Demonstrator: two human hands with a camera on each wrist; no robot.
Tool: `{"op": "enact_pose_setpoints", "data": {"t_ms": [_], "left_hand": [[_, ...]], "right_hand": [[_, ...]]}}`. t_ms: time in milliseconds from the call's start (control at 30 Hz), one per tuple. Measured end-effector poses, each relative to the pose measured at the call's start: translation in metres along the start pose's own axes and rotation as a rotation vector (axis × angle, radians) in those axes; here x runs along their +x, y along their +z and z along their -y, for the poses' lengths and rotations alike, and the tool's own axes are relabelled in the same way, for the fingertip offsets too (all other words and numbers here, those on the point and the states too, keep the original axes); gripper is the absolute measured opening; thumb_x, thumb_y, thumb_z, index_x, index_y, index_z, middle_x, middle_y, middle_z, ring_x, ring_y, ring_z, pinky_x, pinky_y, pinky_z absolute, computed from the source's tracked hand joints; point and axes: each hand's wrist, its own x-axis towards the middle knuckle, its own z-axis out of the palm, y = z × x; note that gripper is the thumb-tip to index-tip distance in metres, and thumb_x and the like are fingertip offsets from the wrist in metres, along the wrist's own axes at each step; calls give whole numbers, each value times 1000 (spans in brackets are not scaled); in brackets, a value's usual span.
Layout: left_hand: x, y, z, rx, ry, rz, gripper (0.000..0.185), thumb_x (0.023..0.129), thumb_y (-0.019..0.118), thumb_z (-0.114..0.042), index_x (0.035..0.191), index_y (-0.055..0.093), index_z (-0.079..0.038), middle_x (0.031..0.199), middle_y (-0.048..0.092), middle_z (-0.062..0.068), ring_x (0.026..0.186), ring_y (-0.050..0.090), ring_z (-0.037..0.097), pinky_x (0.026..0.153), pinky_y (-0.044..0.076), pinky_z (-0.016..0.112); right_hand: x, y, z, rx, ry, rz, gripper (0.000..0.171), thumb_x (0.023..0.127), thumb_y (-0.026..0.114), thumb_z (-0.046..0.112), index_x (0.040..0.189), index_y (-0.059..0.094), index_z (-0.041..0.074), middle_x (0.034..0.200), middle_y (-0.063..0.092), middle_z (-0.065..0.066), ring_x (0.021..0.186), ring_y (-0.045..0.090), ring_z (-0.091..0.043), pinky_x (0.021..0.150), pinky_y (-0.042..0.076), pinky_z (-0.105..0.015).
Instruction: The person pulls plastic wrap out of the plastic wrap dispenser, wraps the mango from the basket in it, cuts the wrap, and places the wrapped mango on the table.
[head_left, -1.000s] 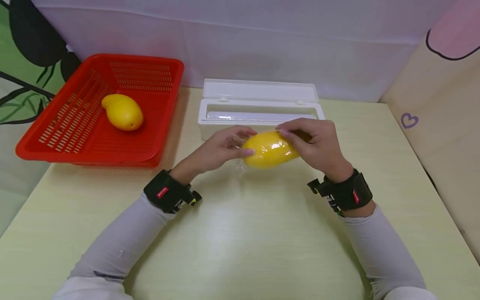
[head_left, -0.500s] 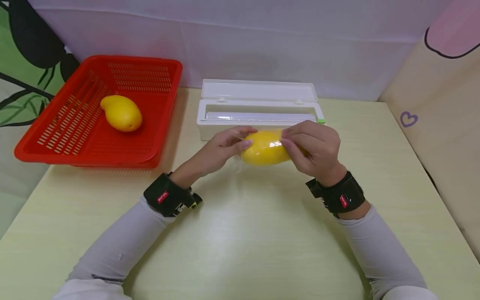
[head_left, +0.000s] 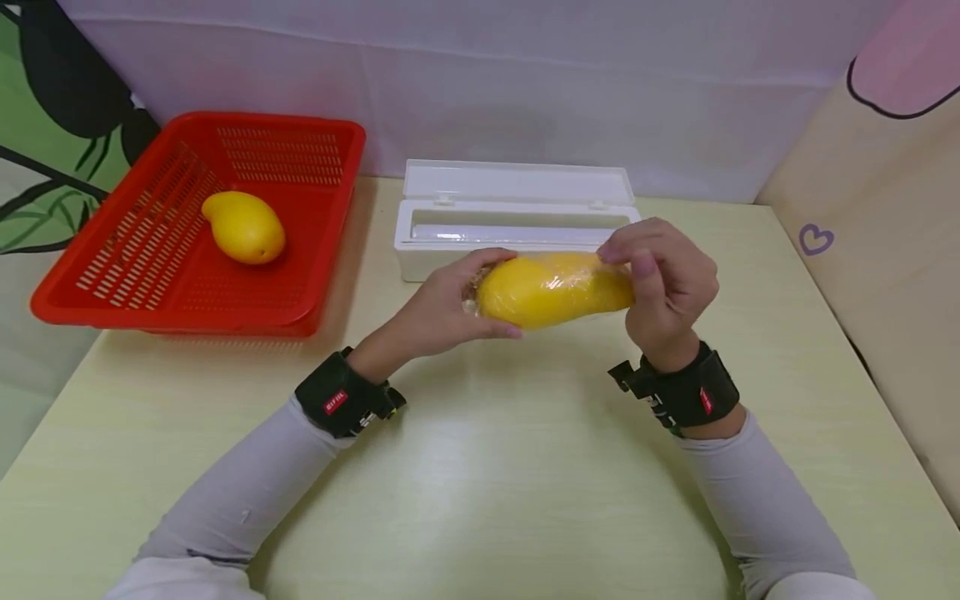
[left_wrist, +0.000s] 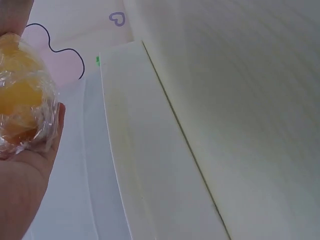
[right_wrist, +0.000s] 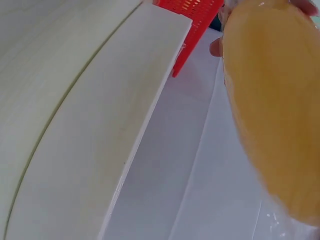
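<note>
Head view, with both wrist views, as I watch from my remote station: the forearms reach forward and inward, each wrist in a black strap. The left hand point(head_left: 450, 304) grips the fruit's rounded end, thumb along the near side and fingers along the far side. The right hand point(head_left: 663, 287) has bent fingers, a fingertip meeting the upper side of the narrow end; whether it pinches there I cannot tell. The yellow fruit point(head_left: 551, 292) is held between the hands, above the table point(head_left: 480, 467) and just before the open white box point(head_left: 431, 265). Its long axis runs left to right, the tapered end pointing toward the right hand. I see a glossy surface under clear film point(left_wrist: 47, 117), streaked with highlights and crumpled around the rounded end.
</note>
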Motion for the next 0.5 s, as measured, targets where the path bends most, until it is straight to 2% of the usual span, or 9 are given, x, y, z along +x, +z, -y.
{"op": "enact_pose_setpoints", "data": {"t_ms": [67,167,267,333,400,500], "left_hand": [[0,-1,0,25,73,-34,82,74,90,-22,143,48,-12,140,54,1,122,52,16,101,48,38],[-1,-3,1,93,209,-91,82,72,91,-17,141,49,-7,140,54,5,124,52,18,104,46,35],[-1,-4,3,168,343,-152,82,71,91,-12,140,48,-1,139,53,11,127,51,22,107,44,34],[-1,-6,4,214,409,-192,83,70,91,-10,140,47,1,139,53,14,129,50,24,107,44,32],[0,-7,4,248,453,-224,83,71,90,-9,140,46,2,139,52,16,130,49,25,107,43,31],[2,-8,4,263,490,-265,84,71,90,-9,141,46,4,139,52,17,131,48,25,108,43,31]], "right_hand": [[3,-6,-3,-37,84,1,59,96,64,38,71,57,-16,72,66,-11,76,63,-15,75,52,-24],[5,-15,-6,-84,269,84,45,98,61,26,88,61,-18,91,70,-5,90,62,-16,84,50,-27],[5,-20,-6,-113,489,235,30,100,58,15,107,65,-14,105,70,-6,90,65,-17,81,53,-24],[4,-21,-6,-145,604,329,28,101,57,14,115,65,-8,111,68,-9,87,67,-17,75,56,-22],[3,-21,-6,-199,651,404,27,101,57,13,119,66,-4,114,67,-11,84,67,-15,70,56,-21],[2,-21,-7,-261,612,457,25,99,60,10,120,67,-1,115,68,-13,91,62,-14,75,54,-19]]}}
